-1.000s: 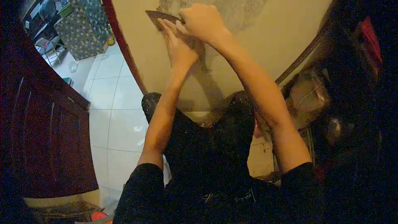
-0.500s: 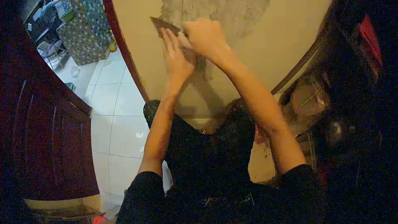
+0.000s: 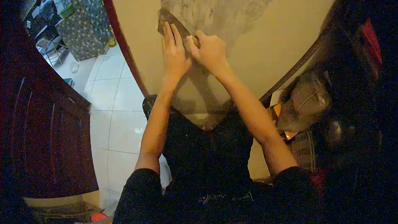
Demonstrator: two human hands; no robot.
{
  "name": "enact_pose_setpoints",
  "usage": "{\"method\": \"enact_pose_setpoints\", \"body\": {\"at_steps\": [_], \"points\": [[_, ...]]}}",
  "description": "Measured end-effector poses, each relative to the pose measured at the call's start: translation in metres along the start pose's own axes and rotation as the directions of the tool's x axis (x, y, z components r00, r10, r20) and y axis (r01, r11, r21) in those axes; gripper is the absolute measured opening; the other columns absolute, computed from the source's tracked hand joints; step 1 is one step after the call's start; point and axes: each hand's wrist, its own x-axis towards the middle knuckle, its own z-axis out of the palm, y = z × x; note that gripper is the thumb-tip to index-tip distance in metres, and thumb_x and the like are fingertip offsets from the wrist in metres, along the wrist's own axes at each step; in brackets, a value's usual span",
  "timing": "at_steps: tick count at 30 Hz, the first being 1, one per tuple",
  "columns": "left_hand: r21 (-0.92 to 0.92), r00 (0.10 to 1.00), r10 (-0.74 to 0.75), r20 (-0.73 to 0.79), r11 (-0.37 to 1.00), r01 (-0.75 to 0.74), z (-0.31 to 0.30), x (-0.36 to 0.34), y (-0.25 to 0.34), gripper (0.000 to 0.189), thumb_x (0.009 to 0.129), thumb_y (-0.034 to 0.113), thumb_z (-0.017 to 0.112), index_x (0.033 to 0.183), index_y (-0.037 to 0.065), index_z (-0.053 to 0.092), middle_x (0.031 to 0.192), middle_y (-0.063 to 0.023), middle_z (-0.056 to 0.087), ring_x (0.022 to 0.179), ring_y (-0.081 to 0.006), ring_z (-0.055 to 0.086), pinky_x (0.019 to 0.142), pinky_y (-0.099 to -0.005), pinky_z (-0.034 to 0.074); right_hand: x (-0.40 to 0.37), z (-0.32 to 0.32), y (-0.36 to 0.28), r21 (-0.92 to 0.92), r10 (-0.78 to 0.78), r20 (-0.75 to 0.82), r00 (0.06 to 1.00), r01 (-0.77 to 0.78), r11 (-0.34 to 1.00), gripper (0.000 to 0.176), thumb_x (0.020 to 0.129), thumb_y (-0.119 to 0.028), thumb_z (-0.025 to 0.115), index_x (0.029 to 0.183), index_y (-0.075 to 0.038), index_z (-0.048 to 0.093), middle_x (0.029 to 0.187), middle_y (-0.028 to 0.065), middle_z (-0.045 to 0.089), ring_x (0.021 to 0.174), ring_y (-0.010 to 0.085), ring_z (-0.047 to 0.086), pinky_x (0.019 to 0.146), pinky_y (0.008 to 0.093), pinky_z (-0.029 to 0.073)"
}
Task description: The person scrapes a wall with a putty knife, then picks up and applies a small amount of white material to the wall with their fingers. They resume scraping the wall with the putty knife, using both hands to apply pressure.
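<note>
A wide scraper blade (image 3: 177, 25) lies tilted against the yellowish wall (image 3: 145, 0), at the lower left edge of a rough grey patch (image 3: 215, 0). My right hand (image 3: 209, 52) is closed around the scraper's handle. My left hand (image 3: 174, 56) rests on the blade with its fingers stretched out, pressing it flat. Both hands are close together, and their shadow falls on the wall below them.
A dark wooden door (image 3: 49, 137) stands at the left, beside a white tiled floor (image 3: 120, 128). Through the doorway a person (image 3: 46, 6) is near a mosaic-tiled pillar (image 3: 81, 29) and a folding chair (image 3: 49, 47). Wrapped items (image 3: 306, 99) lie at the right.
The scraper has turned steeper, its blade now over the patch's left edge. My right hand has shifted slightly down and right; my left hand moved a little with the blade.
</note>
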Motion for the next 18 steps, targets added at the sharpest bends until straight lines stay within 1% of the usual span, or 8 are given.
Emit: {"method": "enact_pose_setpoints", "body": {"at_steps": [6, 8, 9, 11, 14, 15, 17, 18], "points": [[0.02, 0.996, 0.031, 0.079, 0.999, -0.032, -0.007, -0.003, 0.005, 0.099, 0.063, 0.007, 0.073, 0.142, -0.01, 0.015, 0.149, -0.0301, 0.012, 0.138, -0.0441, 0.019, 0.112, -0.0493, 0.021, -0.011, 0.008, 0.004, 0.037, 0.023, -0.008, 1.0, -0.023, 0.999, 0.027, 0.085, -0.035, 0.059, 0.077, -0.009, 0.062, 0.056, 0.0151, 0.06, 0.054, 0.0365, 0.061, 0.05, 0.0453, 0.048], [0.11, 1.0, -0.026, -0.006, 0.994, 0.026, -0.002, -0.001, -0.003, 0.097, 0.066, 0.008, 0.071, 0.143, -0.009, 0.015, 0.149, -0.0305, 0.013, 0.137, -0.0445, 0.02, 0.112, -0.0489, 0.022, -0.008, 0.016, -0.004, 0.027, 0.066, -0.002, 0.998, -0.066, 0.997, 0.029, 0.085, -0.036, 0.058, 0.078, -0.009, 0.062, 0.057, 0.015, 0.06, 0.054, 0.0363, 0.061, 0.05, 0.0456, 0.048], [0.107, 1.0, -0.02, 0.01, 0.994, 0.019, -0.001, 0.003, -0.009, 0.097, 0.066, 0.008, 0.071, 0.143, -0.009, 0.015, 0.149, -0.0305, 0.013, 0.137, -0.0445, 0.02, 0.112, -0.0489, 0.022, 0.003, 0.025, -0.012, 0.018, 0.02, -0.018, 1.0, -0.02, 1.0, 0.029, 0.085, -0.037, 0.058, 0.078, -0.009, 0.062, 0.057, 0.0151, 0.06, 0.054, 0.036, 0.061, 0.05, 0.0456, 0.048], [0.086, 0.989, -0.018, -0.147, 0.996, 0.031, -0.006, 0.009, -0.021, 0.095, 0.068, 0.01, 0.069, 0.143, -0.008, 0.015, 0.149, -0.0308, 0.013, 0.137, -0.0449, 0.021, 0.111, -0.0495, 0.023, 0.008, 0.025, -0.021, 0.009, -0.01, -0.034, 0.999, 0.01, 1.0, 0.029, 0.085, -0.037, 0.058, 0.078, -0.01, 0.062, 0.057, 0.0152, 0.06, 0.054, 0.0357, 0.061, 0.05, 0.0456, 0.048], [0.067, 0.998, 0.019, -0.06, 0.998, -0.015, -0.018, 0.006, -0.024, 0.097, 0.067, 0.012, 0.071, 0.144, -0.008, 0.014, 0.15, -0.0298, 0.012, 0.137, -0.0444, 0.02, 0.11, -0.0493, 0.023, 0.007, 0.021, -0.026, 0.058, -0.047, -0.013, 0.999, 0.048, 0.997, 0.03, 0.085, -0.039, 0.057, 0.08, -0.01, 0.063, 0.057, 0.0162, 0.06, 0.054, 0.036, 0.061, 0.051, 0.046, 0.048], [0.071, 0.997, 0.018, -0.069, 0.997, -0.013, -0.021, 0.001, -0.022, 0.097, 0.067, 0.012, 0.071, 0.144, -0.008, 0.014, 0.15, -0.0298, 0.012, 0.137, -0.0444, 0.02, 0.11, -0.0493, 0.023, -0.002, 0.016, -0.022, 0.063, 0.008, -0.007, 1.0, -0.007, 0.998, 0.028, 0.085, -0.037, 0.058, 0.081, -0.01, 0.064, 0.057, 0.0163, 0.06, 0.054, 0.0364, 0.061, 0.051, 0.0458, 0.048], [-0.043, 0.993, 0.013, 0.118, 0.999, -0.008, -0.026, -0.005, -0.005, 0.098, 0.067, 0.011, 0.071, 0.144, -0.008, 0.014, 0.15, -0.0287, 0.011, 0.138, -0.0437, 0.019, 0.11, -0.049, 0.023, -0.018, 0.01, -0.011, 0.067, 0.058, 0.007, 0.998, -0.058, 0.996, 0.027, 0.085, -0.036, 0.059, 0.082, -0.01, 0.064, 0.057, 0.0164, 0.06, 0.055, 0.0367, 0.061, 0.051, 0.0456, 0.048], [-0.043, 0.993, 0.006, 0.116, 0.999, -0.001, -0.024, -0.006, 0.0, 0.098, 0.067, 0.011, 0.071, 0.144, -0.008, 0.014, 0.15, -0.0287, 0.011, 0.138, -0.0437, 0.019, 0.11, -0.049, 0.023, -0.026, 0.009, -0.004, 0.075, 0.119, -0.001, 0.993, -0.118, 0.99, 0.026, 0.084, -0.035, 0.06, 0.082, -0.009, 0.064, 0.057, 0.0162, 0.06, 0.055, 0.0369, 0.061, 0.051, 0.0451, 0.047]]}}
